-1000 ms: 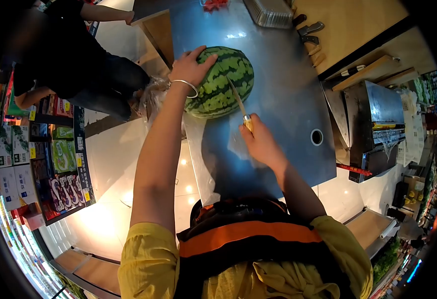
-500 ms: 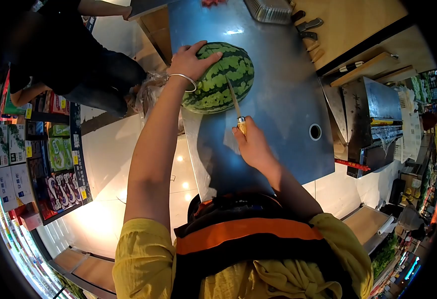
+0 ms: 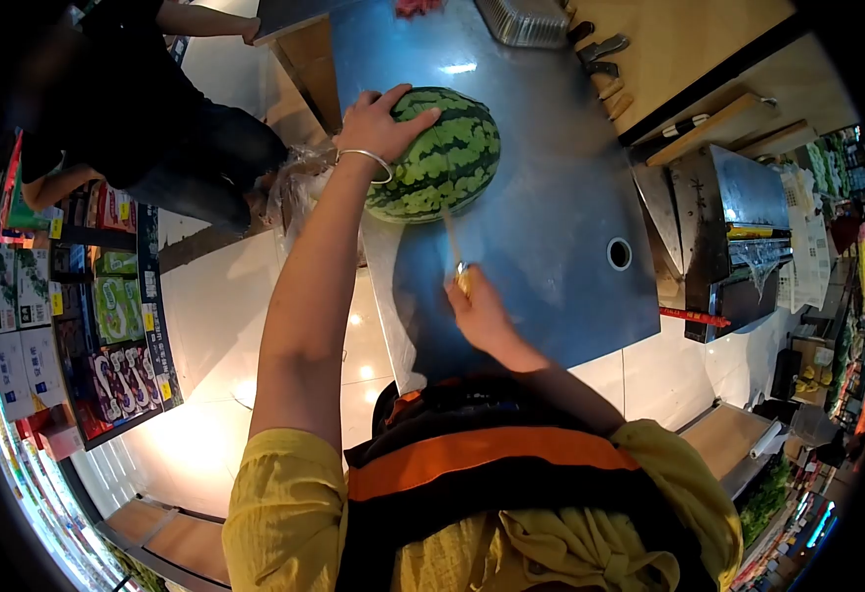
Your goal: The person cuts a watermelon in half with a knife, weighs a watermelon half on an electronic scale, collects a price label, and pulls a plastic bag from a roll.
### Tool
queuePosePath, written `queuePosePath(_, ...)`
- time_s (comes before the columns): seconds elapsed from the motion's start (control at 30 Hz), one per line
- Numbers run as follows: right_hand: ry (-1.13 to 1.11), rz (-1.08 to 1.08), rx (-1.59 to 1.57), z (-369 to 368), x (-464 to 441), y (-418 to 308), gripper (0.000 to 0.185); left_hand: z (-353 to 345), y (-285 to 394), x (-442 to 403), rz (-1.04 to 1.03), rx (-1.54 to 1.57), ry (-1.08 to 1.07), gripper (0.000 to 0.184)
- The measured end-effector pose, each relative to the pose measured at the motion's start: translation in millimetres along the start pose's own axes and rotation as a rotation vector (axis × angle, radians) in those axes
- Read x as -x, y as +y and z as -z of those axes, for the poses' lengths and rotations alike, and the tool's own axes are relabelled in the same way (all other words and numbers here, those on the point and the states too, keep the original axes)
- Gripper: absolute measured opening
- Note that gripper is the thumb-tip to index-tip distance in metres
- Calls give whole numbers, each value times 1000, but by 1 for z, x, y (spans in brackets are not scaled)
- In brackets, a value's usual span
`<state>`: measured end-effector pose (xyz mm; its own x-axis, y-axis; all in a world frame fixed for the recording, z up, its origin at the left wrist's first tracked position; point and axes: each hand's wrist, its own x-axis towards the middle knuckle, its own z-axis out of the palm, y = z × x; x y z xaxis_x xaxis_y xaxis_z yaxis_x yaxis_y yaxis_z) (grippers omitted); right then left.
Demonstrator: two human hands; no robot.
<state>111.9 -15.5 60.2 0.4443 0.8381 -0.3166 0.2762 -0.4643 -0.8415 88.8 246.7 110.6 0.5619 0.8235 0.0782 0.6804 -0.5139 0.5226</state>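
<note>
A: Where's the watermelon (image 3: pixel 447 163)?

B: On the metal table (image 3: pixel 551 247), close to its left edge, ahead of the wearer. Both arms reach it there, which is probably why.

A: Left hand (image 3: pixel 373 126)?

B: Spread wide over the melon's upper left, thumb stretched across the rind. It presses rather than wraps. My read: a round thing rolls, so it's pinned from the far side.

A: Right hand (image 3: pixel 483 308)?

B: Closed narrow round the handle of a knife (image 3: pixel 459 260). Blade points away from the body, at the melon's near side. Hand sits low, well apart from the left one; likely keeps fingers off the edge.

A: Tip in the rind?

B: Can't tell. Blade is blurred and ends about at the melon's near edge.

A: Rest of the table?

B: Other knives (image 3: pixel 605 49) lie along the far right edge, presumably stowed in reach but off the work area. Clear plastic containers (image 3: pixel 526 22) sit at the far end, well apart from the blade. A person in black (image 3: pixel 121 94) stands off to the left, not touching the melon.
</note>
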Motion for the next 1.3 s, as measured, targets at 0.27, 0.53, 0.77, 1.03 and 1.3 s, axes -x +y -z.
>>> queuePosePath(0.27, 116, 100, 120, 8, 18, 13, 30, -3, -8, -1, 92, 40, -23, 78)
queuePosePath(0.53, 282, 81, 179, 64, 15, 88, 26, -5, -6, 15, 50, 24, 84, 67)
queuePosePath(0.77, 93, 80, -170, 54, 3, 22, 14, -6, -2, 22, 73, -4, 139, 57)
queuePosePath(1.03, -48, 167, -125, 76, -31, -24, 19, -3, -6, 30, 59, 50, 134, 61)
queuePosePath(1.3, -119, 206, 36, 95, -32, -38, 20, -8, 7, 58, 17, 27, 176, 61)
